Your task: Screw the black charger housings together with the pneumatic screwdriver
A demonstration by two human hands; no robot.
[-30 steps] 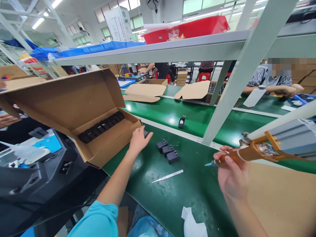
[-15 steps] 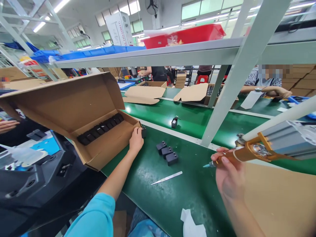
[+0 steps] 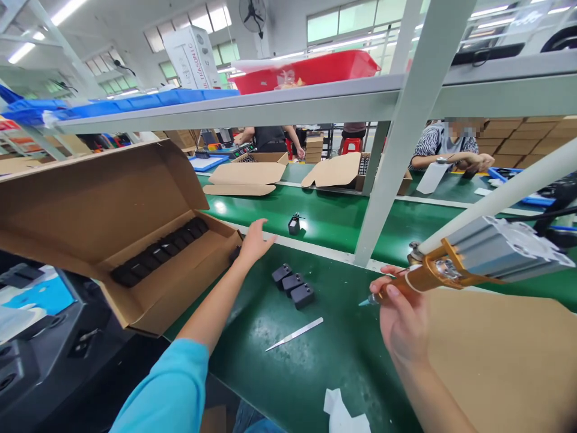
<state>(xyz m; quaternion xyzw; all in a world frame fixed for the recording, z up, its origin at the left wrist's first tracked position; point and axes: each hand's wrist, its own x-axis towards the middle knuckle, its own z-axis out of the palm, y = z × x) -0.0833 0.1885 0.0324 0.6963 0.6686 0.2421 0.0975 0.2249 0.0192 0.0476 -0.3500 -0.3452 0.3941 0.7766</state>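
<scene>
Head view: the left arm, in a turquoise sleeve (image 3: pixel 171 391), stretches forward to the near right corner of the open cardboard box (image 3: pixel 67 204). Just beside that corner the left hand (image 3: pixel 255 240) lies palm-down, fingers straight and spread, gripping nothing. Three black adapters (image 3: pixel 293 281) cluster just right of the box, with a metal blade (image 3: pixel 295 334) nearer than them. Well right of the box, the right hand (image 3: pixel 401 322) is raised, fingers curled tight round a gold dispensing tool (image 3: pixel 419 278), its tip aimed toward the box.
</scene>
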